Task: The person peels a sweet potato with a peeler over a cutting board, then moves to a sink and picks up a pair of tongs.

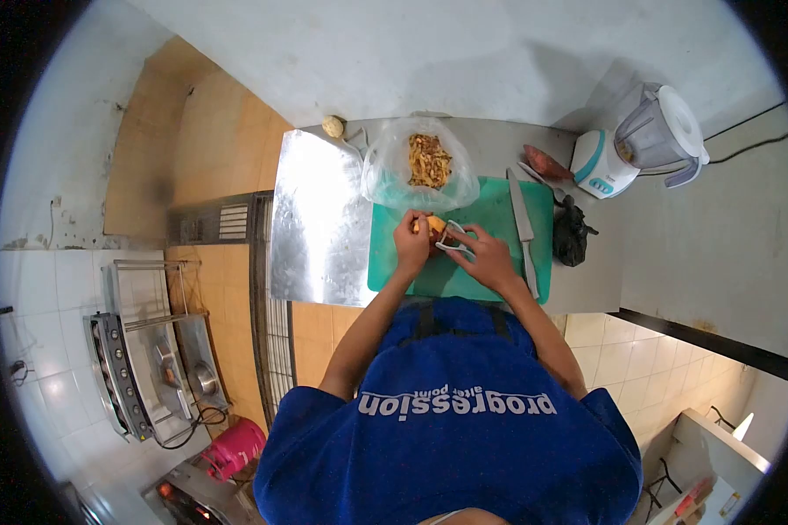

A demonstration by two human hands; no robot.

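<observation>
My left hand (412, 242) is closed around a partly peeled sweet potato (430, 225), orange flesh showing beside reddish-brown skin. In my right hand (488, 260) is a white peeler (453, 236), its head against the sweet potato's right side. Both hands are over a green cutting board (490, 206). A long knife (520, 210) lies along the board's right part. Just beyond my hands, a clear plastic bag (383, 171) stands open with brown and yellow strips (429, 161) inside, which look like peelings.
Right of the board sit a black plastic bag (572, 234), an unpeeled sweet potato (547, 164) and a white blender (606, 166). A pale round item (333, 126) rests at the back left of the metal table (315, 219). A pink gas cylinder (235, 448) stands on the lower left.
</observation>
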